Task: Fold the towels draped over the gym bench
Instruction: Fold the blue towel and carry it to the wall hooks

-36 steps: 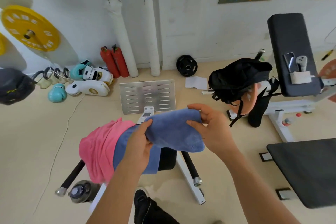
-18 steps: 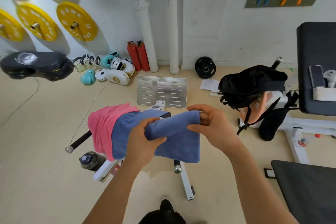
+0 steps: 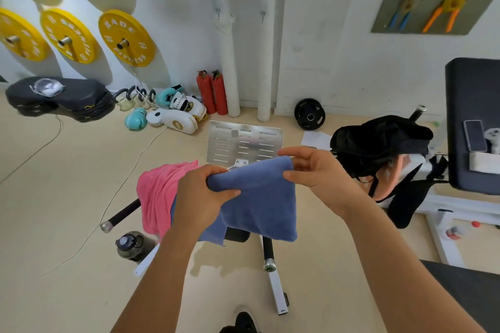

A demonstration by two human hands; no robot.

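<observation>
A person's left hand (image 3: 201, 194) and right hand (image 3: 322, 176) hold a blue towel (image 3: 257, 203) up over a gym bench, each hand pinching an end of its folded top edge between thumb and curled fingers, so that the cloth hangs doubled below them. Under the left hand a pink towel (image 3: 159, 194) lies draped over the tabletop (image 3: 238, 235), of which only a small dark patch shows beneath the blue towel's lower edge. A dark water bottle (image 3: 130, 244) stands on the floor beside the bench's left foot bar. Beyond the bench, a perforated metal plate (image 3: 243, 143) lies on the floor, with two red fire extinguishers (image 3: 212, 92) against the wall behind it and a black bag (image 3: 378, 143) to the right
</observation>
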